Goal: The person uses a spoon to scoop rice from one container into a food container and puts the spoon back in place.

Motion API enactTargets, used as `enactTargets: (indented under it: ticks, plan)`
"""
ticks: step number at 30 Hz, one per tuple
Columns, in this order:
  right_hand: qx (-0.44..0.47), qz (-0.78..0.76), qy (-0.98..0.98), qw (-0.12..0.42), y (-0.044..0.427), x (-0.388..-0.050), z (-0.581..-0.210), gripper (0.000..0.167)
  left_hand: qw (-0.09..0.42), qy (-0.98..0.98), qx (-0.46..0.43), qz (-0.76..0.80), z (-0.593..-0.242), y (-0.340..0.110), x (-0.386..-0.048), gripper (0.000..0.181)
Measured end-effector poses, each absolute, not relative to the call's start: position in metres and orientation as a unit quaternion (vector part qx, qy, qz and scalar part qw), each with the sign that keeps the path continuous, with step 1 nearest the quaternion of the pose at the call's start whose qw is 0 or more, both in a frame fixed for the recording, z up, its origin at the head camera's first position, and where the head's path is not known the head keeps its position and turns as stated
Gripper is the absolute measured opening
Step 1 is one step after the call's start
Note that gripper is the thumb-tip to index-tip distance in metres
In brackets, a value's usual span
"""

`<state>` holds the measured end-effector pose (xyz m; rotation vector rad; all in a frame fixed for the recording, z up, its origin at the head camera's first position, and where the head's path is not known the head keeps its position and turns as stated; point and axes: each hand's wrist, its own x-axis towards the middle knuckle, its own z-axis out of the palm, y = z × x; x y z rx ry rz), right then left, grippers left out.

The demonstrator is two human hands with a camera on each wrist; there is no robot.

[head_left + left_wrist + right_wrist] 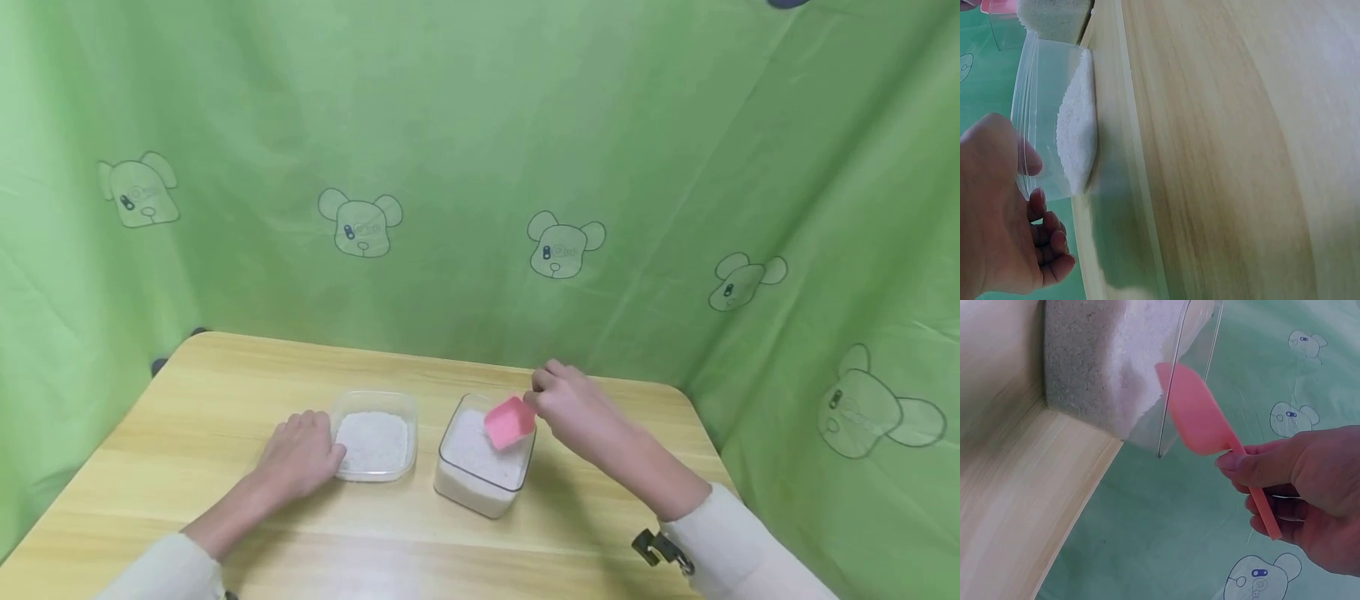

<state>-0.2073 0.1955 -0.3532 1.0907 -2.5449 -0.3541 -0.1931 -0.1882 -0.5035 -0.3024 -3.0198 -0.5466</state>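
Observation:
A pink scoop (509,422) is pinched by its handle in my right hand (577,408); its bowl dips inside the rim of a tall clear container (474,492) filled with white grains. In the right wrist view the scoop (1197,412) overlaps the container's rim, the right hand (1310,494) curled round its handle. My left hand (302,454) grips the left side of a lower clear tub (411,450) holding white grains. The left wrist view shows the left hand (1007,212) with its thumb at the tub's (1047,81) rim and the other fingers curled beside it.
Both containers stand side by side on a light wooden table (300,542), the tall one to the right. A green curtain (465,167) with mouse-head drawings hangs behind and around the table. A dark clip (660,550) is at the right sleeve.

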Motion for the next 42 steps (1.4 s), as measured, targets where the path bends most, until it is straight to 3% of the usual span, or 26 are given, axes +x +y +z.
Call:
enactTargets:
  ticks: [14, 23, 30, 42]
  plan:
    - [0.385, -0.184, -0.891, 0.154, 0.185, -0.207, -0.352, 0.016, 0.027, -0.979, -0.097, -0.177, -0.505, -0.189, -0.193, 0.026]
    - [0.411, -0.217, -0.866, 0.187, 0.173, -0.208, -0.369, 0.016, 0.026, -0.979, -0.099, -0.176, -0.502, -0.188, -0.192, 0.025]
    - [0.409, -0.234, -0.868, 0.156, 0.162, -0.21, -0.38, 0.013, 0.035, -0.978, -0.103, -0.18, -0.504, -0.189, -0.193, 0.026]
    - [0.432, -0.307, -0.831, 0.17, 0.152, -0.205, -0.396, 0.03, 0.031, -0.979, -0.102, -0.176, -0.503, -0.189, -0.193, 0.025]
